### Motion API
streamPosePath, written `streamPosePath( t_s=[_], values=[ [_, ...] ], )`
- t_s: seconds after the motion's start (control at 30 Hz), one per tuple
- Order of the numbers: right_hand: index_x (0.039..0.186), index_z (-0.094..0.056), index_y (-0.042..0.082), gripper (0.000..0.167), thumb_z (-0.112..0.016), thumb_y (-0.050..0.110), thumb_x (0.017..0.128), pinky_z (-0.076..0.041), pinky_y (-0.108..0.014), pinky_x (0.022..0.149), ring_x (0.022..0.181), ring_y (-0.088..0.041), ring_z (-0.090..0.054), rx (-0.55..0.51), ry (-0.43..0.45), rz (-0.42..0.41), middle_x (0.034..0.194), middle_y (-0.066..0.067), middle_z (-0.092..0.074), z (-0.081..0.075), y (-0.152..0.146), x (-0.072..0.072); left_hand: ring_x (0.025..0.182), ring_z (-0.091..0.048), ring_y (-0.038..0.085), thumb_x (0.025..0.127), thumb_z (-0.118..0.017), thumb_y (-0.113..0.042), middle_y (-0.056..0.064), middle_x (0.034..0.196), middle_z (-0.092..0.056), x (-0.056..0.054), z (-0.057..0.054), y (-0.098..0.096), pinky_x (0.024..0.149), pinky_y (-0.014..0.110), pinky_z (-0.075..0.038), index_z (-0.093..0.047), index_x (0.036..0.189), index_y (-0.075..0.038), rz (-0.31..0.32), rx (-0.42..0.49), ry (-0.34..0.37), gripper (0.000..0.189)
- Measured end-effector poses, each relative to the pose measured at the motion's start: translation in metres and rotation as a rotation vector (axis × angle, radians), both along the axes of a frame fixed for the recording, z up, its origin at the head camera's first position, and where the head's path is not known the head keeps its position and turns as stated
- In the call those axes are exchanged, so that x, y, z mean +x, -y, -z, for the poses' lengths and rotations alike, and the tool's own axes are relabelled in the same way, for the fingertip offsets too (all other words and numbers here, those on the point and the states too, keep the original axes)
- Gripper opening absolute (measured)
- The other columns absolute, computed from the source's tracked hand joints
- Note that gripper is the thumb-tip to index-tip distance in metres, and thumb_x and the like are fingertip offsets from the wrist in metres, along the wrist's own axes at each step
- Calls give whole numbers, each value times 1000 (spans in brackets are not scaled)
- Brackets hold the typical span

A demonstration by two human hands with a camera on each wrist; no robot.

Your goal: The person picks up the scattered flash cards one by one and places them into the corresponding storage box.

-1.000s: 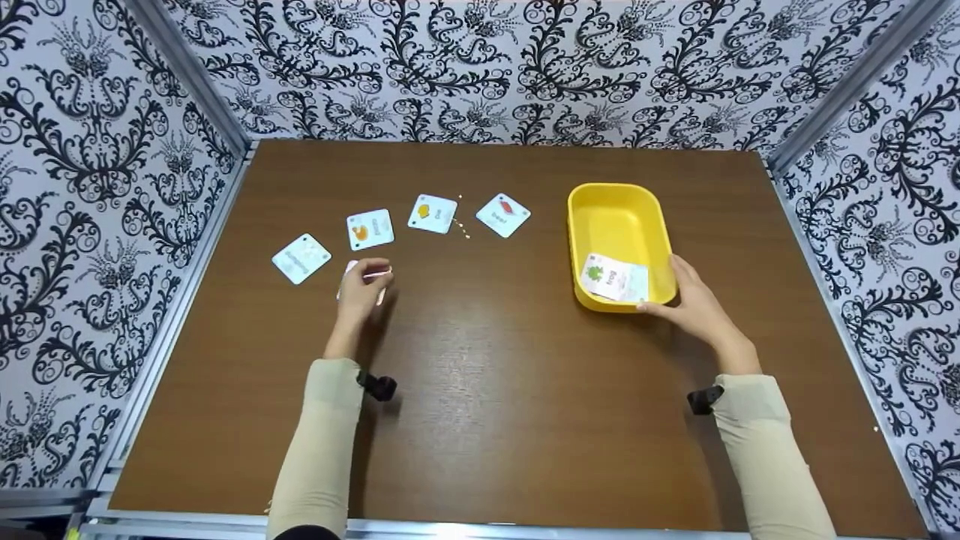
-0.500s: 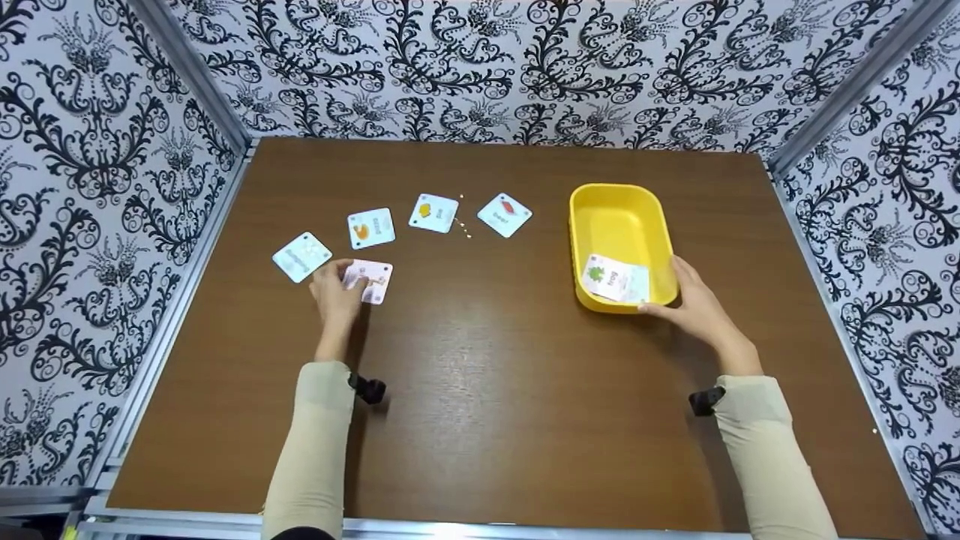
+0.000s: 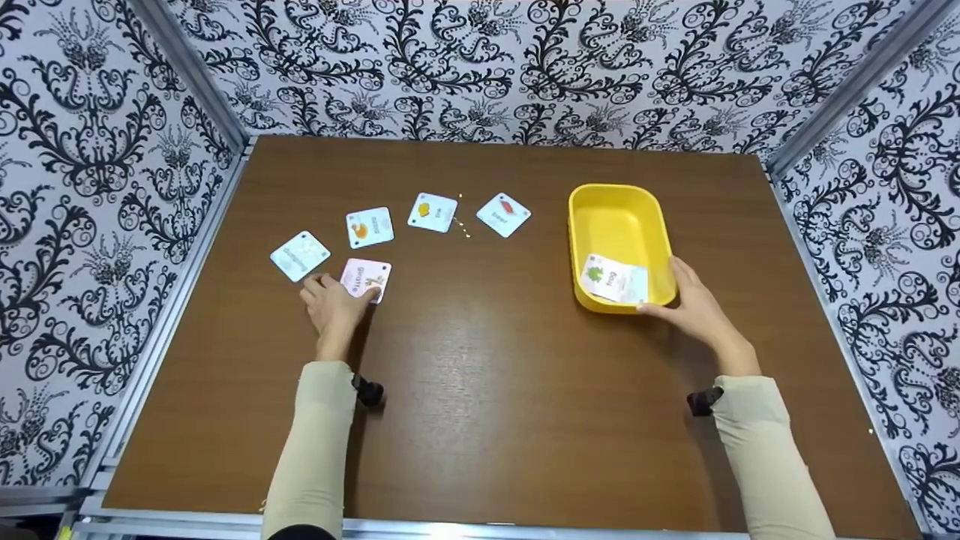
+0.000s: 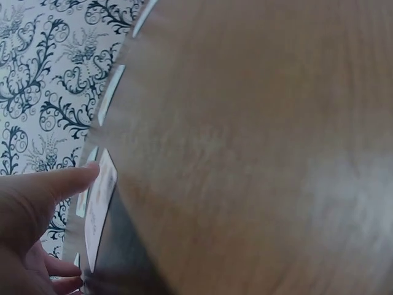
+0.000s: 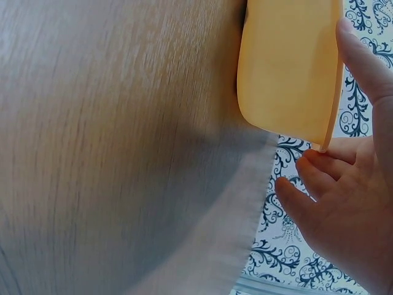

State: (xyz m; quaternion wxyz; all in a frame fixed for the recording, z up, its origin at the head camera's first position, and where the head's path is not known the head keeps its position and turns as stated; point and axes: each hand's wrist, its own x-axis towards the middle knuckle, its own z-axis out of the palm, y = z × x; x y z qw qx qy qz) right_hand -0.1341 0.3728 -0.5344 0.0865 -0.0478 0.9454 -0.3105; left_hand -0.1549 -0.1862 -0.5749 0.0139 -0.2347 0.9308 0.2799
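Note:
My left hand (image 3: 334, 309) is low over the left part of the table, its thumb touching the near right corner of a pinkish giraffe card (image 3: 363, 275). The other fingers spread past the card's left side. In the left wrist view the giraffe card (image 4: 100, 212) appears edge-on, with the thumb tip overlapping its far end. My right hand (image 3: 697, 304) holds the near right corner of a yellow plastic box (image 3: 616, 306), thumb at the front rim and fingers along the right side. Inside the box lie a frog card (image 3: 607, 277) and at least one bluish card partly beneath it.
Several bluish picture cards lie in an arc behind the giraffe card: dumpling (image 3: 300, 256), pizza (image 3: 370, 227), pie (image 3: 433, 212) and beef (image 3: 504, 215). Patterned walls (image 3: 480, 67) enclose the brown table (image 3: 480, 390) at the back and sides.
The giraffe card, earlier under the left hand, now shows face up. The left hand has shifted left and slightly nearer, its fingers spreading off the card. The right hand and box stay put.

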Motion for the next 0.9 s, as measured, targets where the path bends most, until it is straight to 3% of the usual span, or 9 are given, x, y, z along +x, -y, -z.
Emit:
streamPosePath(
  t_s=[0.13, 0.27, 0.67, 0.9],
  values=[
    [160, -4, 4, 117, -74, 57, 83, -17, -65, 121, 151, -46, -15, -2, 6, 0, 166, -23, -7, 0, 0, 0, 132, -30, 45, 85, -77, -39, 31, 145, -31, -1, 0, 1, 109, 52, -39, -37, 141, 15, 24, -61, 6, 87],
    [160, -4, 4, 117, -74, 57, 83, -17, -65, 121, 151, -46, -15, 3, 5, -1, 166, -24, -7, 1, -1, 0, 131, -30, 46, 85, -77, -36, 32, 143, -32, -3, -1, 1, 108, 54, -39, -39, 139, 15, 33, -62, 17, 83],
    [160, -8, 4, 112, -75, 51, 84, -19, -66, 120, 150, -46, -17, -13, -20, -10, 165, -24, -10, 1, -1, 1, 125, -34, 43, 82, -81, -27, 27, 133, -39, -4, -4, -3, 107, 53, -38, -36, 134, 6, -5, 15, 6, 76],
    [160, -9, 4, 111, -76, 50, 84, -19, -65, 120, 151, -46, -17, -21, -29, -8, 166, -23, -10, 0, -1, 1, 120, -47, 42, 84, -79, -15, 25, 133, -41, -5, -5, -3, 100, 52, -45, -34, 134, 2, -13, 106, -30, 70]
  ],
)
